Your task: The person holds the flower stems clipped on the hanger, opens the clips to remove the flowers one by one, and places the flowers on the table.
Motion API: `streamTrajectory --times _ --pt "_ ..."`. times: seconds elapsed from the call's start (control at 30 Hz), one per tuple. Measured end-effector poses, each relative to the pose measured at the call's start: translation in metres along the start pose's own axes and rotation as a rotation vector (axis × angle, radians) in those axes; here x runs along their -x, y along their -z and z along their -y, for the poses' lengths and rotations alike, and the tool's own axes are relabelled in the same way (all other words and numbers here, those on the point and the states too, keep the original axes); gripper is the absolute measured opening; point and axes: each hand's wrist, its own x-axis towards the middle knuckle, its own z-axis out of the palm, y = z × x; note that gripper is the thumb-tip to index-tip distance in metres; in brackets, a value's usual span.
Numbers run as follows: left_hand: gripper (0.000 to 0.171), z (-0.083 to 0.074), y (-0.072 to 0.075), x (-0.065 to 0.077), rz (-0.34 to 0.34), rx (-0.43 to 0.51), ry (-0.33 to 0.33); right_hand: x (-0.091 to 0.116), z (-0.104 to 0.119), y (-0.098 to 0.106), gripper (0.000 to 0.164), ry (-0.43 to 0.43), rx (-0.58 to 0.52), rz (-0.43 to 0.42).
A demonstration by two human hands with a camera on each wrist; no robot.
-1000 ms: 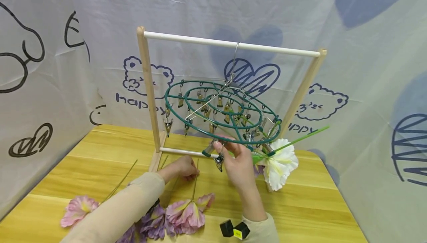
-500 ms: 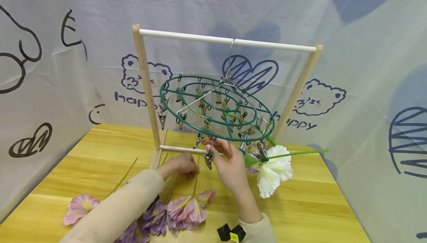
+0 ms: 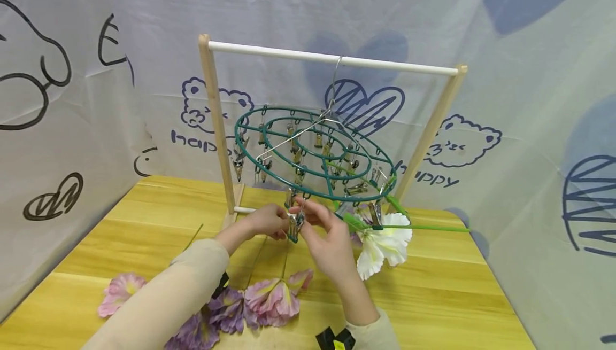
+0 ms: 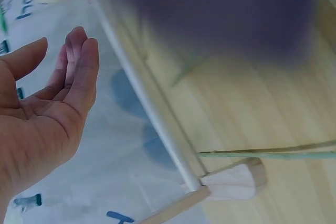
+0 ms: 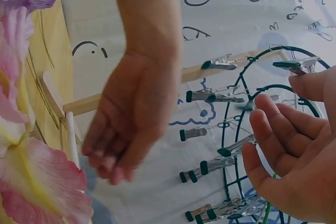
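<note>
A green round hanger (image 3: 269, 176) with several metal clips hangs from the rack. My right hand (image 3: 329, 240) is raised under its front rim, its thumb against a metal clip (image 3: 294, 227). In the right wrist view this clip (image 5: 296, 65) lies at the thumb tip, with the fingers loosely bent and apart. My left hand (image 3: 264, 220) is just left of the clip; whether it touches it I cannot tell. The left wrist view has the left hand (image 4: 58, 103) with relaxed fingers, holding nothing. A white artificial flower (image 3: 385, 246) hangs at the hanger's right, its green stem sideways.
Pink flowers (image 3: 274, 302) and purple flowers (image 3: 194, 331) lie on the wooden table (image 3: 433, 296) before me, stems pointing away. The rack's wooden post (image 3: 216, 120) and low white bar (image 3: 245, 209) stand behind my left hand. A printed cloth (image 3: 289, 8) surrounds the table.
My left hand has risen from beside a flower stem toward the clip. The right hand has shifted slightly left, and the hanger has levelled and turned a little. The white flower has swung left.
</note>
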Motion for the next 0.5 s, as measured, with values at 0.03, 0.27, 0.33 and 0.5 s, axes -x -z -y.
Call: streamTrajectory --times 0.03,0.27,0.33,0.5 --pt "0.018 -0.003 0.002 0.002 0.0 0.012 -0.009 0.001 0.0 0.0 0.043 0.0 0.007 -0.002" --pt "0.031 -0.015 0.009 0.014 -0.045 0.097 -0.058 0.007 0.003 0.002 0.038 -0.02 -0.007 0.001" --pt "0.027 -0.017 0.01 0.018 -0.064 0.124 -0.077 0.008 0.004 0.002 0.038 -0.001 -0.017 0.001" --pt "0.026 -0.025 0.012 0.033 -0.129 0.151 -0.145 0.011 0.003 0.005 0.035 0.103 -0.024 -0.026"
